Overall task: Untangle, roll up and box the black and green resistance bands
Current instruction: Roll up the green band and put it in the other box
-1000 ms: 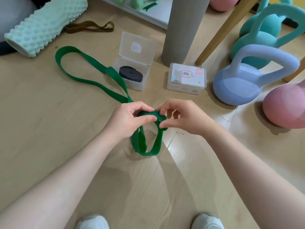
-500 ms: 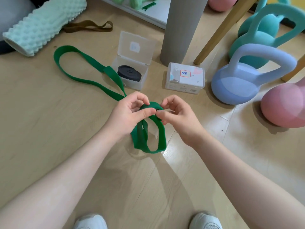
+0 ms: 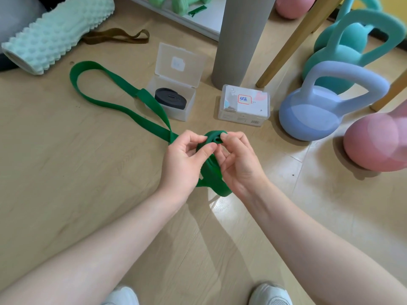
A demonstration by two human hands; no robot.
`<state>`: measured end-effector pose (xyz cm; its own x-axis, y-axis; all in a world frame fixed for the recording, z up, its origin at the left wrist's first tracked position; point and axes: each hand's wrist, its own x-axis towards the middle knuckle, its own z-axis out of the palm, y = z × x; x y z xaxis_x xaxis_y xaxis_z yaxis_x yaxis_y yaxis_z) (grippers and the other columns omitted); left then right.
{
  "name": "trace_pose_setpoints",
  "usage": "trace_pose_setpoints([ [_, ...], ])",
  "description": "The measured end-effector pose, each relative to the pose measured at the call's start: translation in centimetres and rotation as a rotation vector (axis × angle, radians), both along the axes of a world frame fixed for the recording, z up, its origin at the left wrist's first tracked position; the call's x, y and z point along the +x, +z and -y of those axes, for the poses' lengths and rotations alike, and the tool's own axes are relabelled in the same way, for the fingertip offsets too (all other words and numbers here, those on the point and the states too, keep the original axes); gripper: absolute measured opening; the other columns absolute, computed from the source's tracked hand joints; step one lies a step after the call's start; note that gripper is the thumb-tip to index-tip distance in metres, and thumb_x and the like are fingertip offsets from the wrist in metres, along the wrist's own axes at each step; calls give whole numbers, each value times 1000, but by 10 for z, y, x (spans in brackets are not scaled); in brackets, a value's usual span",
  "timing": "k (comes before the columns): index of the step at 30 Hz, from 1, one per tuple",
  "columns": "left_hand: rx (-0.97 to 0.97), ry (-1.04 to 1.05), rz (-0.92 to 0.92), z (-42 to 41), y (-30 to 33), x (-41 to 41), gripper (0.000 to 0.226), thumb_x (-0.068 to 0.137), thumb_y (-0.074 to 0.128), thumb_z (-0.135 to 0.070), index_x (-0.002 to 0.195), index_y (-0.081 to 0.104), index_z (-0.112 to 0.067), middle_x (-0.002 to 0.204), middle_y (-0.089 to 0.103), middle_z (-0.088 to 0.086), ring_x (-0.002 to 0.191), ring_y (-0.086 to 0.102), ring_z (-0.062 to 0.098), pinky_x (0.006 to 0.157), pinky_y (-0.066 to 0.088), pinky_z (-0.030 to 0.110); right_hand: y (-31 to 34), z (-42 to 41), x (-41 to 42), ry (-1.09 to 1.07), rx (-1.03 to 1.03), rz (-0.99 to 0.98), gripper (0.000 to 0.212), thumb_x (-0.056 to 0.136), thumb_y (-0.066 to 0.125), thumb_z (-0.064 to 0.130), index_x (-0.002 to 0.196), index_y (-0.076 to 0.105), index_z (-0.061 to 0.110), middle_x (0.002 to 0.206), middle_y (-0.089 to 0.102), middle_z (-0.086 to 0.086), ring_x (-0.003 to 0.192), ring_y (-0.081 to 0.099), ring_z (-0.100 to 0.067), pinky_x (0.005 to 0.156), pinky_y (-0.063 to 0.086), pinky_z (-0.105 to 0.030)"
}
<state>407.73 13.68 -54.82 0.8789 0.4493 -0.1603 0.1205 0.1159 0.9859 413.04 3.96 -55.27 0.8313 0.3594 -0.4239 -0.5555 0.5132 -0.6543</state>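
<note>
1. Far L, top: mint knobbly foam roller (image 3: 55, 34) lying on wood floor (image 3: 66, 172); brown band (image 3: 116, 36) flat just beside its R end.
2. Green band (image 3: 123, 108), long loop spread flat on floor L of centre, twisted once nr open box, then running R up into both hands.
3. Left hand (image 3: 185, 159) above floor at centre: thumb + fingers curled, pinching green band where it starts to coil.
4. Betw. hands: small started roll of green band at fingertips; slack loop hanging below palms, lowest part nr floor.
5. Right hand (image 3: 237, 164): fingers curled, fingertips pinching roll from R side, touching L-hand fingertips or nearly so; can't tell which.
6. Behind hands, L of centre: clear open box (image 3: 174, 91), lid tipped up at back, rolled black band (image 3: 170, 99) inside.
7. Grey upright tube (image 3: 242, 40) behind, betw. the 2 boxes.
8. Clear closed box (image 3: 244, 105) w/ red-edged label on top, just R of open box, apart from it.
9. Wooden leg (image 3: 293, 42) slanting up R of tube.
10. R side: lilac kettlebell (image 3: 323, 106), teal kettlebell (image 3: 352, 45) behind it, pink kettlebell (image 3: 376, 142) at far R edge.
11. Bottom edge: 2 white shoes (image 3: 271, 293), toes only.
</note>
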Motion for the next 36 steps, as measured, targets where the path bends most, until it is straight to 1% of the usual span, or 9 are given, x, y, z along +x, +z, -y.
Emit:
trace_pose_setpoints([
  [3,-39,78,-28,4,-2,-1,12,80,69,-7,79,61,-16,77,68,-2,71,64,3,70,50,16,-1,-3,-6,-31,29,-21,25,88,50,-3,69,46,12,73,59,-8,67,60,-15,66,53,-20],
  [8,-92,135,-22,5,-2,-3,13,79,69,-5,81,62,-15,81,68,0,75,65,3,71,50,15,-5,-3,-19,1,47,-29,25,86,54,-2,69,52,16,89,60,-14,86,62,-24,92,49,-31],
  [13,-87,85,46,9,0,-7,26,75,72,0,88,62,-21,84,69,-10,89,67,4,81,50,18,1,-6,-25,-54,76,-91,21,87,52,-1,73,54,13,83,66,-9,77,67,-18,78,56,-24],
  [19,14,149,85,1,-3,-3,26,79,69,-1,88,62,-24,88,68,-10,88,66,3,81,49,18,4,-11,-26,-21,38,-24,17,90,49,-3,77,54,7,86,68,-9,84,68,-16,83,55,-23],
  [21,19,131,72,-8,-3,-2,25,80,68,-1,88,63,-23,89,68,-7,87,66,3,80,49,17,2,-10,-25,33,-69,43,18,91,50,-1,76,57,7,101,68,-6,92,67,-16,82,54,-22],
  [25,99,-38,22,-33,-2,0,26,80,67,1,83,65,-25,87,68,-7,81,66,2,73,50,14,8,8,-4,310,-594,295,11,87,60,10,80,68,14,121,64,2,99,61,-3,67,43,-10],
  [27,167,-118,-5,-37,-4,-1,28,79,67,1,82,65,-27,86,68,-7,83,66,7,75,51,17,18,14,9,370,-670,370,5,84,65,11,86,67,15,115,66,-4,81,62,3,61,42,-6],
  [30,206,-201,-16,-41,-4,-1,31,80,66,1,83,66,-30,87,69,-7,85,66,11,82,52,25,24,16,21,480,-761,544,19,78,71,12,94,63,18,106,67,-14,75,59,-10,65,48,-17],
  [36,292,-375,-35,-46,1,-3,29,82,65,-2,89,66,-29,92,70,-7,89,67,8,86,52,25,22,10,19,693,-954,716,29,67,81,13,88,61,16,75,63,-1,67,56,-9,75,52,-33],
])
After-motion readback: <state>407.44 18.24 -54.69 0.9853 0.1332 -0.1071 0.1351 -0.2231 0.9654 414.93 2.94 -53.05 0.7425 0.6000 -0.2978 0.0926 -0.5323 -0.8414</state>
